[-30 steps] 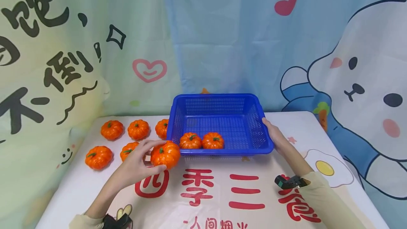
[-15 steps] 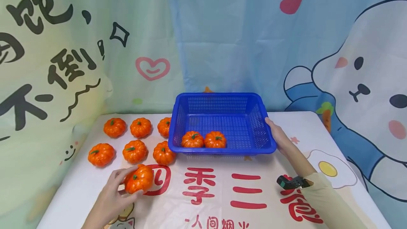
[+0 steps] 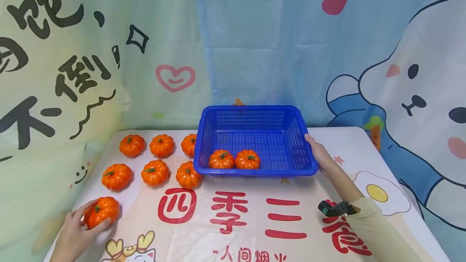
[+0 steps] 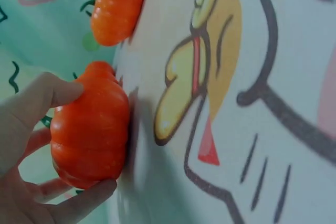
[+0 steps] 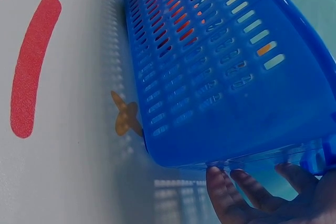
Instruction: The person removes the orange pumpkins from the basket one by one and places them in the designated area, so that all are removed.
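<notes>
My left hand (image 3: 78,225) holds a small orange pumpkin (image 3: 103,212) with a green stem at the table's front left. In the left wrist view, thumb and fingers curl around the sides of this pumpkin, which sits right at the tabletop. My right hand (image 3: 320,155) is at the right end of a blue plastic basket (image 3: 255,172). The right wrist view has its fingertips (image 5: 212,174) touching the outside of the basket's perforated wall, fingers fairly straight. Two pumpkins lie inside the basket by its front wall, a left one (image 3: 221,159) and a right one (image 3: 248,159).
Several more pumpkins stand in two rows left of the basket, among them a back-left one (image 3: 132,146) and a nearer one (image 3: 117,177). The basket partly hides a back-row pumpkin (image 3: 189,145). A printed cloth curtain (image 3: 247,51) hangs behind the table.
My left hand has carried the pumpkin from beside the basket's front left corner toward the front left of the table. The right hand has stayed at the basket.
</notes>
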`<state>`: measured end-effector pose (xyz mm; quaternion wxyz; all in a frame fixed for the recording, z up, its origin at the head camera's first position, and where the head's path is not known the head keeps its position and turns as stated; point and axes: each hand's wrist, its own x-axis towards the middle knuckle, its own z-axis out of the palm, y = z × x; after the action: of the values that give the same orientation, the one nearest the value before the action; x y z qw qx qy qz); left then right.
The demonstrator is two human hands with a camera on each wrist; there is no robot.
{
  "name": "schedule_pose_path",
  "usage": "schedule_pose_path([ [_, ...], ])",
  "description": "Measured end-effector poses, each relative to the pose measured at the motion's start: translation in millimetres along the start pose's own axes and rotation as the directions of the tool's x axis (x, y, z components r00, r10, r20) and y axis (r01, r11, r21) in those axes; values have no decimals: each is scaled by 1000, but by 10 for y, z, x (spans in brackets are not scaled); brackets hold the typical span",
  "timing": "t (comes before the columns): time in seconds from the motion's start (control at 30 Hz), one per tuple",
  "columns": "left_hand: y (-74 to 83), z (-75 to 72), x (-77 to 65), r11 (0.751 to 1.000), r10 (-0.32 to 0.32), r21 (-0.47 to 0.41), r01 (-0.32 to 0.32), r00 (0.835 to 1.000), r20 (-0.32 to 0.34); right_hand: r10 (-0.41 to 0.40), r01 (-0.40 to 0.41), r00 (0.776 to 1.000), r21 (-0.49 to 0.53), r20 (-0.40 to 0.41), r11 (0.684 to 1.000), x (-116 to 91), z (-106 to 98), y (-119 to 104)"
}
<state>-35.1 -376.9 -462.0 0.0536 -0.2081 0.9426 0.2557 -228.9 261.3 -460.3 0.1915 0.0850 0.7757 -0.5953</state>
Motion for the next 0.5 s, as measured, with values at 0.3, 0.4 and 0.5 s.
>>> schedule_pose_path([
  [0.3, -27, 6, 24, 999, 24, -21, -24, 1000, -11, 6, -5, 1000, 19, -2, 1000, -8, 6, -2],
  [0.4, -23, 13, 41, 999, -12, -37, 13, 1000, 25, 12, -12, 1000, 12, -6, 1000, -13, 1, -12],
  [0.5, -33, 22, 35, 999, -6, -33, 7, 1000, 22, 11, -11, 1000, 2, -4, 1000, -10, 2, -10],
])
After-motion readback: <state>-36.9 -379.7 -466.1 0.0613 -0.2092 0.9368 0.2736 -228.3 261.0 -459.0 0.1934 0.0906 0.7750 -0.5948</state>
